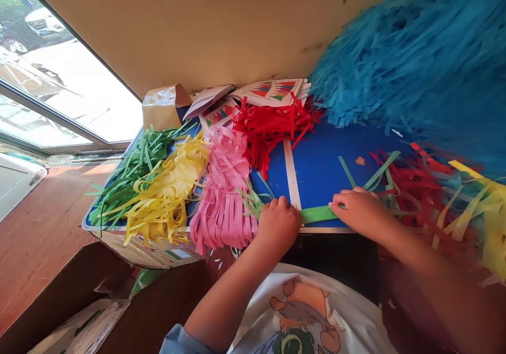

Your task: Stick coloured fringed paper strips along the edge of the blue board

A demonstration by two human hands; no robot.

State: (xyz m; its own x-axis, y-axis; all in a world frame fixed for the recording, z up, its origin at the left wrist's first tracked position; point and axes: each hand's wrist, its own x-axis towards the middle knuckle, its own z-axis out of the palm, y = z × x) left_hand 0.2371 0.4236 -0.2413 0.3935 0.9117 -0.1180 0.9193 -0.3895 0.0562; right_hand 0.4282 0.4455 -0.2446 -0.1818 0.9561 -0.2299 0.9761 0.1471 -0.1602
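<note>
A green paper tassel strip (317,214) stretches between my two hands just above the front edge of the blue table (320,175). My left hand (280,219) is closed round its left end, and fringe sticks out beyond the fist. Closed on the right part is my right hand (358,209), with green fringe ends showing behind it. Pink fringed paper (225,185) lies right beside my left hand. A bunch of red fringe (272,127) rests farther back. Red fringe strips (419,185) and yellow strips (490,212) lie to the right of my right hand.
Yellow fringe (169,185) and green fringe (138,169) cover the table's left end. A large blue fringe heap (415,64) fills the back right. Printed sheets (272,90) and a paper bag (162,106) stand along the wall. Below left is an open cardboard box (154,301).
</note>
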